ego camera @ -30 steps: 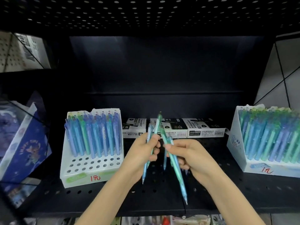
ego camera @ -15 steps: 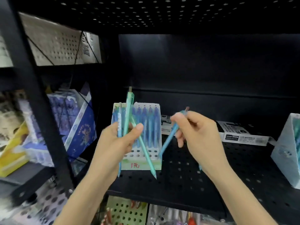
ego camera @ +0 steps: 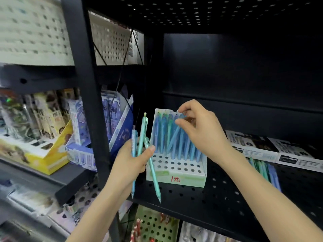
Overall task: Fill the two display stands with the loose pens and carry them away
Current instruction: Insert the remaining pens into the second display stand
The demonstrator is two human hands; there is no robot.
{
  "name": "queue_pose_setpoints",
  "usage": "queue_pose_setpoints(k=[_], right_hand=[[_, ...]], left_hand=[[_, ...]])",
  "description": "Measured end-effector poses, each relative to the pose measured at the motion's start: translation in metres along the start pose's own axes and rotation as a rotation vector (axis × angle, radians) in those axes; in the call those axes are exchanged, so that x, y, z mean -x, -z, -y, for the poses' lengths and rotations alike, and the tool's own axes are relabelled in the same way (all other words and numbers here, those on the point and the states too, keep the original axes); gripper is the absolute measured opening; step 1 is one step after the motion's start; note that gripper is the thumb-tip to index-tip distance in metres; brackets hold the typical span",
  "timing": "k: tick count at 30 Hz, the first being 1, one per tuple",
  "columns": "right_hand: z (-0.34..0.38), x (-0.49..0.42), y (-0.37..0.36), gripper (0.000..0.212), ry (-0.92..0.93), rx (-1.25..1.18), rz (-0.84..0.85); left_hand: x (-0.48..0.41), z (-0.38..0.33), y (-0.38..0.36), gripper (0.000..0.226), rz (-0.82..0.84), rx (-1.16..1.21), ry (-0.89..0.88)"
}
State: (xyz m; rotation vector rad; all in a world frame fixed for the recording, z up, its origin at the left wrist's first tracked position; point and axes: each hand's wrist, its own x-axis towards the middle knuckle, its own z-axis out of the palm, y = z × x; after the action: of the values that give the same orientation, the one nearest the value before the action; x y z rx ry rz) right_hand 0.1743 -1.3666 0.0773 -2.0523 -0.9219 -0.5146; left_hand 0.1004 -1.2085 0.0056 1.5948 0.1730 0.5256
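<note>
A white display stand (ego camera: 176, 179) with a red price mark stands on the black perforated shelf (ego camera: 209, 203). Its back rows hold several blue pens; the front rows of holes are bare. My left hand (ego camera: 129, 165) grips three loose pens (ego camera: 142, 137), teal and blue, just left of the stand. My right hand (ego camera: 201, 130) pinches the top of a blue pen (ego camera: 174, 137) that leans slanted across the upright ones in the stand. Several more loose pens (ego camera: 265, 170) lie on the shelf to the right, behind my right forearm. The second stand is out of view.
Flat black-and-white boxes (ego camera: 272, 147) lie along the shelf's back right. A black upright post (ego camera: 87, 95) stands left of the stand. Beyond it, a blue box (ego camera: 120, 130) and yellow packaged goods (ego camera: 40, 137) fill the neighbouring shelf. More goods sit below.
The view has swung left, toward the left stand. My right hand carried one blue pen up and over to the stand, while my left hand kept hold of its pens.
</note>
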Motion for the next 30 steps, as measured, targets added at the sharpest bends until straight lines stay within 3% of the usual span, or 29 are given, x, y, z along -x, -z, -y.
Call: queue_pose_setpoints(k=[8, 14, 20, 23, 26, 30], right_hand=[[-0.008, -0.013, -0.008, 0.017, 0.001, 0.150, 0.105], [-0.007, -0.036, -0.006, 0.014, 0.140, 0.358, 0.083], [-0.008, -0.042, -0.002, 0.008, 0.064, 0.438, 0.226], [-0.004, -0.034, -0.001, 0.013, 0.092, 0.450, 0.117], [0.007, -0.013, -0.006, 0.031, 0.137, 0.421, -0.005], [0.021, 0.001, -0.016, 0.025, 0.067, 0.415, 0.170]], left_hand=[[-0.011, 0.008, -0.002, 0.018, 0.077, 0.005, 0.094], [-0.012, 0.006, -0.002, 0.017, 0.101, 0.023, 0.090], [-0.005, 0.004, -0.007, 0.013, 0.161, 0.053, 0.075], [-0.003, 0.002, -0.007, 0.014, 0.204, 0.045, 0.064], [-0.002, -0.002, -0.007, 0.012, 0.166, 0.051, 0.015], [-0.004, -0.005, -0.006, 0.016, 0.103, -0.016, -0.103]])
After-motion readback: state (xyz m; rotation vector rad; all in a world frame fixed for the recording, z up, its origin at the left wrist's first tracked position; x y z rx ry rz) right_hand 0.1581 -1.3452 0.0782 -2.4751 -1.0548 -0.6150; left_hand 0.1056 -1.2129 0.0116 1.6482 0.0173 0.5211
